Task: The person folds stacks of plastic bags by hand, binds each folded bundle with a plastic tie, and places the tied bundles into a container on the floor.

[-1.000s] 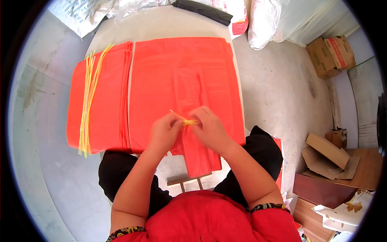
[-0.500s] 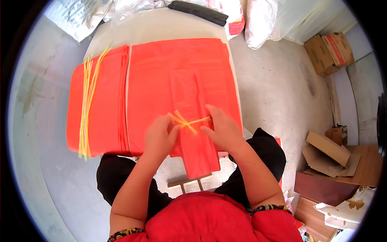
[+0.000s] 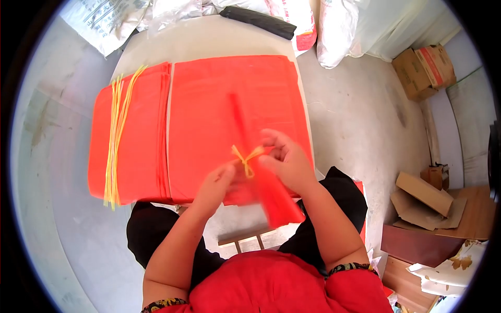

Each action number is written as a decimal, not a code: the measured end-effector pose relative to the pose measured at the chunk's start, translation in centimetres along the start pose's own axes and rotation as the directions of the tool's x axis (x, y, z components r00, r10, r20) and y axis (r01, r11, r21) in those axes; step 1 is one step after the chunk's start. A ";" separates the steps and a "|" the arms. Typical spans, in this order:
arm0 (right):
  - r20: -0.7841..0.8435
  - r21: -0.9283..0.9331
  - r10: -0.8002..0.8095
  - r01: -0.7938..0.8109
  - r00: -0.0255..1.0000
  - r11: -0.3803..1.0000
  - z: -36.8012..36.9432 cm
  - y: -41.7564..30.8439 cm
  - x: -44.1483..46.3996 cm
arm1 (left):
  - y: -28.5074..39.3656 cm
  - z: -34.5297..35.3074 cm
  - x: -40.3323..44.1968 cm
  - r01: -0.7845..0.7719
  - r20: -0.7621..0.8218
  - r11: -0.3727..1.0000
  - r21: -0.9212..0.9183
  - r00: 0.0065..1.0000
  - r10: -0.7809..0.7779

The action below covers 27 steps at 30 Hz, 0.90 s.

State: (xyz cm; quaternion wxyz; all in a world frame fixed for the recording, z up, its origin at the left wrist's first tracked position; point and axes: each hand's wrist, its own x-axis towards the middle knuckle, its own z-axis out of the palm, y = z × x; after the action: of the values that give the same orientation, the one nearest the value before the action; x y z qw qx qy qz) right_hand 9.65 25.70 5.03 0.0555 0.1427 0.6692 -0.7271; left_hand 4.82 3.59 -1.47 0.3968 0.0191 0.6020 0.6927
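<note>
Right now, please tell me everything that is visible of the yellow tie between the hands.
The yellow tie looks like thin plastic strands. It lies on the narrowed red bundle, apparently knotted, with a loop on the near side and ends spreading away. The right hand is at one end; whether the left hand touches it is unclear.

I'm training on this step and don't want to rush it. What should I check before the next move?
1. Yellow tie lies across the narrow red bundle: ok.
2. Tie is tight: cannot tell.
3. Right hand is at the tie's end: ok.
4. Left hand has a firm grip on the bundle: cannot tell, blurred.
5. Spare yellow ties lie on the left red stack: ok.
</note>
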 end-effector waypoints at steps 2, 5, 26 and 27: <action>0.233 0.167 -0.042 0.002 0.972 0.986 0.8 -0.6 -0.9 | 1.4 0.3 -1.0 0.151 0.149 0.930 -0.335 0.983 -0.106; 0.028 -0.277 -0.172 0.173 0.985 0.945 0.3 0.5 0.3 | 0.9 0.8 -0.8 0.189 0.153 0.877 -0.443 0.979 -0.133; 0.166 0.269 0.178 -0.218 0.970 0.938 -2.8 5.4 -1.0 | 0.4 -1.7 0.7 -0.241 -0.255 0.790 0.564 0.859 0.445; 0.142 0.231 0.190 -0.220 0.971 0.948 -3.3 5.6 -1.1 | 0.5 -1.8 0.5 -0.306 -0.176 0.615 0.727 0.783 0.597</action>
State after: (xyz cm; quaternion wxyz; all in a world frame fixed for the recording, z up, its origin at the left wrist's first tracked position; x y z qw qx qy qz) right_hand 12.68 28.34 -0.25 0.1523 0.1742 0.5515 -0.8015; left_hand 3.30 2.42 -1.81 0.0384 0.1708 0.8489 0.4987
